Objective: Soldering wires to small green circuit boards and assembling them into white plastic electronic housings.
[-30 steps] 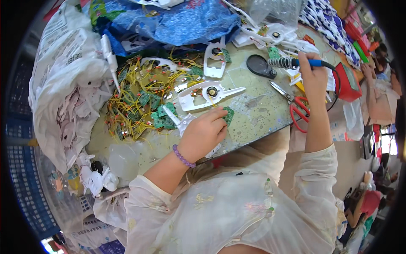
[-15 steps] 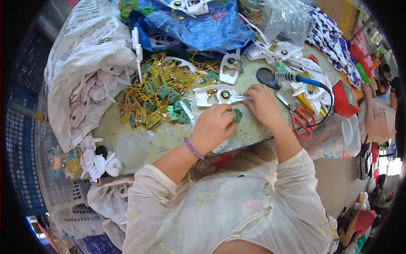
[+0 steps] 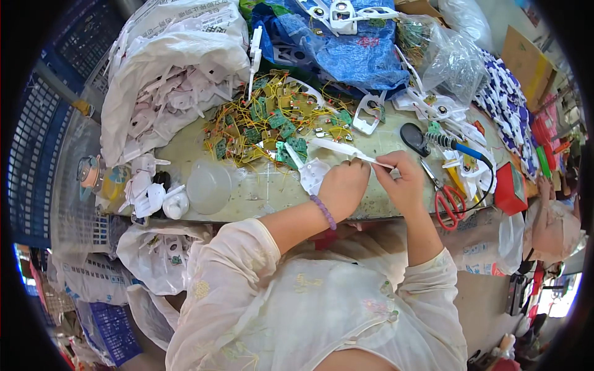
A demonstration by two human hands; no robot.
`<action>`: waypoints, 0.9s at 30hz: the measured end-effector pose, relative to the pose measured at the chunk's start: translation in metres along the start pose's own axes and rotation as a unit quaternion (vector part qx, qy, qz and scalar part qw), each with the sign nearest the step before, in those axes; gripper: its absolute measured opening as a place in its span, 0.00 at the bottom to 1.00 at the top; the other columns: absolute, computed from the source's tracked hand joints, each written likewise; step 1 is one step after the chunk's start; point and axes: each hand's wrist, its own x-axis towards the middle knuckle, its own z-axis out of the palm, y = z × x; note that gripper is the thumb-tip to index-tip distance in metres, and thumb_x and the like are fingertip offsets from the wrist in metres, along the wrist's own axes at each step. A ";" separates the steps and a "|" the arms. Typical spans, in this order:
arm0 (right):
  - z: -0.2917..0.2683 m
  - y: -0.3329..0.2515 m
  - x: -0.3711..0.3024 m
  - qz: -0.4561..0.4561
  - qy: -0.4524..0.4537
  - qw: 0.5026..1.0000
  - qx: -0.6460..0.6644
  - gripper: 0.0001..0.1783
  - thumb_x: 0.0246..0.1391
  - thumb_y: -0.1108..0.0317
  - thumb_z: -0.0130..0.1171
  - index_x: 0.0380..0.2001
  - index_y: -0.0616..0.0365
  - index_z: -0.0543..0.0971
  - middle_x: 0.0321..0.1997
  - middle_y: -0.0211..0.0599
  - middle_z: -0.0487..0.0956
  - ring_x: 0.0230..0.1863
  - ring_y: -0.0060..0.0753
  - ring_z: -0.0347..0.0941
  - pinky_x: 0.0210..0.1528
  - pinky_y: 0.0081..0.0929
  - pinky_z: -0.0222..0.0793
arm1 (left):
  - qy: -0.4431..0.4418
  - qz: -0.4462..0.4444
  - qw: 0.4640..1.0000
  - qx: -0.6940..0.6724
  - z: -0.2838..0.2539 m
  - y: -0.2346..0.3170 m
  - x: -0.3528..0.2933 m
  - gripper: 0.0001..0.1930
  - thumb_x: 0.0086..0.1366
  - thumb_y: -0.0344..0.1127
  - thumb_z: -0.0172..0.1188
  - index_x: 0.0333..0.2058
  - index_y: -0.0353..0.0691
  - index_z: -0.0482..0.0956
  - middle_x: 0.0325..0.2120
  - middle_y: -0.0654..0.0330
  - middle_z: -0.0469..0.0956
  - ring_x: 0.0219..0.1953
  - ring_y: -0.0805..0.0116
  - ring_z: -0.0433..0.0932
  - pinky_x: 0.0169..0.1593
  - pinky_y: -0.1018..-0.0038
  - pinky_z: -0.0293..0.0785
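A white plastic casing with a long thin handle [image 3: 337, 148] is raised off the bench, tilted on its edge. My right hand [image 3: 402, 182] pinches the handle end between thumb and fingers. Closed against the casing's near side is my left hand [image 3: 342, 190], its fingertips partly hidden, a purple bead bracelet on the wrist. Just left of that hand lies another white plastic shell [image 3: 313, 175] with a narrow stem. Beyond it spreads a heap of green circuit boards with yellow wires [image 3: 266, 127]. A white casing with a round opening [image 3: 369, 115] lies farther back.
Right of my hands are red-handled scissors [image 3: 450, 207], a blue-handled soldering iron [image 3: 465, 150], a black round dish [image 3: 414, 138] and a red box [image 3: 510, 188]. A clear round lid [image 3: 209, 187] and a white sack of plastic parts [image 3: 176, 49] stand left. Blue plastic sheeting [image 3: 352, 55] lies behind.
The casing, flat on the bench with its round black part showing, is now lifted and turned on edge. Both hands have come nearer together, and the view has shifted.
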 end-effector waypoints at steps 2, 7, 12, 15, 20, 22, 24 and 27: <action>0.001 -0.006 -0.001 -0.054 0.009 0.998 -0.013 0.09 0.42 0.78 0.66 0.30 0.59 0.79 0.28 0.35 0.76 0.27 0.29 0.72 0.28 0.23 0.69 | 0.009 0.021 0.999 -0.033 -0.005 0.003 -0.008 0.12 0.49 0.29 0.59 0.34 0.33 0.73 0.31 0.53 0.73 0.35 0.55 0.76 0.40 0.62 0.74; 0.000 -0.023 -0.002 -0.114 0.050 0.991 -0.044 0.11 0.40 0.81 0.64 0.29 0.58 0.76 0.29 0.35 0.77 0.28 0.33 0.74 0.27 0.25 0.70 | 0.134 0.122 0.979 -0.094 -0.044 0.001 -0.027 0.19 0.50 0.30 0.59 0.43 0.34 0.72 0.39 0.52 0.73 0.41 0.55 0.75 0.55 0.61 0.64; 0.014 -0.030 0.006 -0.183 -0.016 0.981 -0.059 0.13 0.40 0.78 0.61 0.32 0.57 0.74 0.36 0.38 0.78 0.30 0.38 0.76 0.28 0.29 0.72 | 0.108 -0.076 0.902 -0.411 -0.047 -0.028 -0.046 0.21 0.58 0.25 0.50 0.52 0.34 0.67 0.45 0.48 0.72 0.43 0.57 0.75 0.47 0.65 0.72; 0.025 -0.046 0.016 -0.192 -0.085 0.972 -0.106 0.16 0.42 0.77 0.60 0.38 0.57 0.73 0.39 0.38 0.78 0.33 0.41 0.77 0.30 0.33 0.73 | 0.126 -0.148 0.805 -0.561 -0.043 -0.044 -0.049 0.21 0.59 0.24 0.47 0.54 0.34 0.66 0.44 0.53 0.72 0.37 0.71 0.76 0.41 0.74 0.74; 0.027 -0.063 0.045 -0.184 -0.217 0.947 -0.146 0.20 0.49 0.73 0.60 0.47 0.57 0.72 0.41 0.44 0.78 0.34 0.49 0.76 0.33 0.37 0.72 | 0.057 -0.186 0.776 -0.600 -0.046 -0.067 -0.049 0.20 0.59 0.24 0.54 0.51 0.35 0.70 0.42 0.60 0.72 0.32 0.80 0.74 0.36 0.81 0.72; 0.029 -0.067 0.058 -0.171 -0.254 0.942 -0.135 0.21 0.49 0.69 0.62 0.48 0.55 0.73 0.38 0.43 0.78 0.34 0.49 0.76 0.33 0.38 0.72 | 0.051 -0.205 0.775 -0.596 -0.046 -0.072 -0.050 0.19 0.58 0.25 0.57 0.50 0.35 0.70 0.41 0.61 0.73 0.32 0.80 0.74 0.36 0.81 0.72; 0.034 -0.068 0.075 -0.162 -0.280 0.937 -0.133 0.19 0.48 0.67 0.63 0.45 0.55 0.74 0.34 0.42 0.79 0.32 0.48 0.76 0.32 0.38 0.71 | 0.076 -0.205 0.812 -0.541 -0.042 -0.079 -0.052 0.18 0.57 0.29 0.63 0.46 0.35 0.73 0.35 0.65 0.74 0.31 0.79 0.74 0.36 0.79 0.72; 0.041 -0.075 0.108 -0.114 -0.350 0.919 -0.141 0.16 0.46 0.65 0.65 0.40 0.56 0.77 0.28 0.41 0.78 0.28 0.47 0.75 0.29 0.36 0.68 | 0.103 -0.198 0.865 -0.449 -0.037 -0.084 -0.054 0.15 0.57 0.32 0.65 0.43 0.35 0.75 0.30 0.64 0.77 0.31 0.76 0.76 0.36 0.77 0.73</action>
